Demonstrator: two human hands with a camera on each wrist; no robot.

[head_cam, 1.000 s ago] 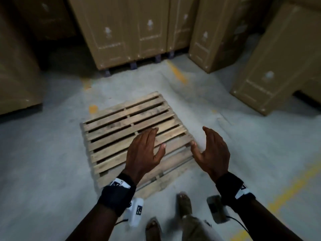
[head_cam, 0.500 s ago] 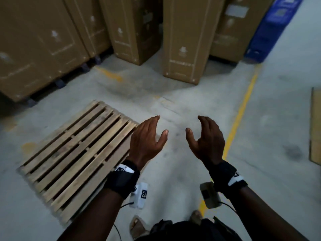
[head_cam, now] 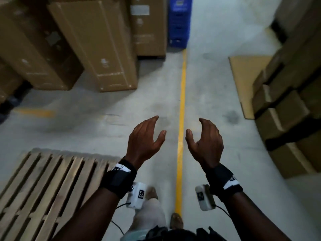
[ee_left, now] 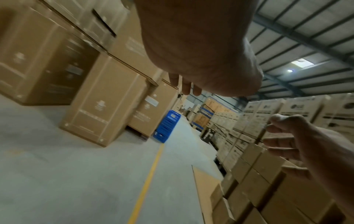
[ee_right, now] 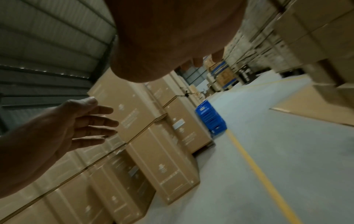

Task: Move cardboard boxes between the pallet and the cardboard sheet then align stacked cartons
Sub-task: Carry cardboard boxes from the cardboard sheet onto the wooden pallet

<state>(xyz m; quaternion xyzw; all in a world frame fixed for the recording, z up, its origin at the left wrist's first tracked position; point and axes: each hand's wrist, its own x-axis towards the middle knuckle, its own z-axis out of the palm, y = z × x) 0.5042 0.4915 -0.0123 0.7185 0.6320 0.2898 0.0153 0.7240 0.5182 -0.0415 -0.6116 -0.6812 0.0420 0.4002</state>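
The bare wooden pallet lies on the floor at the lower left. A flat cardboard sheet lies at the right, with a stack of small cartons on its near part. My left hand and right hand float side by side over the concrete floor, palms facing each other, fingers loosely curved, holding nothing. Both are well short of the cartons. The left wrist view also shows the cartons and the sheet at the lower right.
Tall brown cartons stand at the left and back. A blue crate stack stands at the far end. A yellow floor line runs away between my hands. My feet show at the bottom.
The view has swung right: the pallet slid to the lower left and the cardboard sheet with stacked cartons came into view. Both hands stay empty and raised.
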